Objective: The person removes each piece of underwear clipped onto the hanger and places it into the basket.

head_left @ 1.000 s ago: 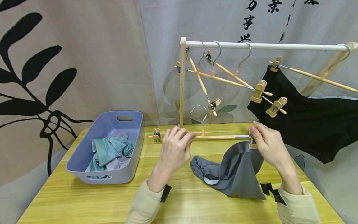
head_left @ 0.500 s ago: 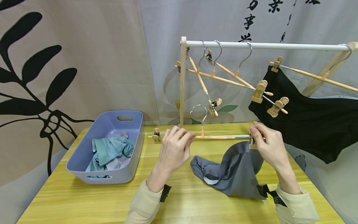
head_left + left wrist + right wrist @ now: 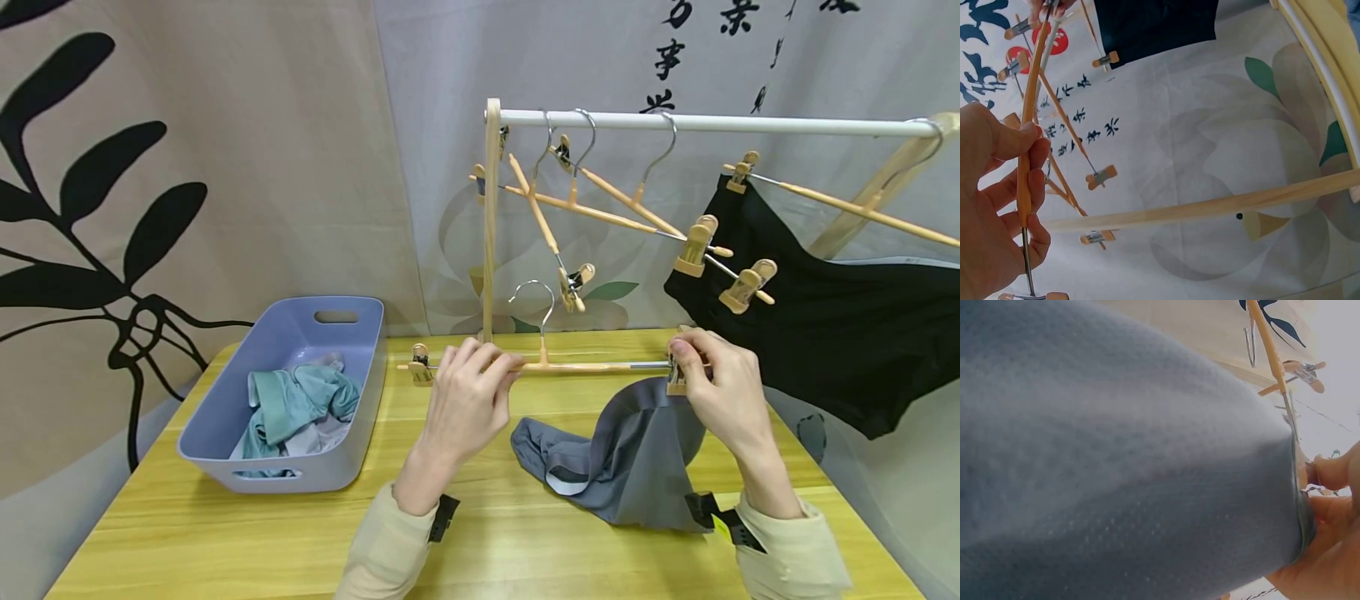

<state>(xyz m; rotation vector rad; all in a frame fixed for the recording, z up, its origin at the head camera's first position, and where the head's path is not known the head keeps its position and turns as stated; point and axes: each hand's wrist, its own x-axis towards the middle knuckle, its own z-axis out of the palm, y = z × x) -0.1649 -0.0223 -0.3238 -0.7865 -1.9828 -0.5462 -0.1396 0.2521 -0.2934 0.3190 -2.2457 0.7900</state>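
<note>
A wooden clip hanger (image 3: 585,367) is held level over the table, its metal hook upward. My left hand (image 3: 474,387) grips its bar left of the hook; in the left wrist view, the thumb and curled fingers wrap the bar (image 3: 1025,169). At the other end my right hand (image 3: 723,392) pinches the hanger's right clip (image 3: 677,385). The waistband corner of grey underpants (image 3: 645,467) is up at that clip, and their lower part lies on the table. In the right wrist view the grey cloth (image 3: 1147,456) hides much of the clip. The left clip (image 3: 422,365) holds nothing.
At left on the wooden table (image 3: 247,550) stands a blue-purple basket (image 3: 352,450) with teal and pale clothes (image 3: 296,408). Behind is a rack with a white rail (image 3: 720,124), bearing several clip hangers (image 3: 600,212). Black underpants (image 3: 825,333) hang at right.
The hanger, underpants and left hand have hardly moved. My right wrist has shifted slightly left, still pinching the clip.
</note>
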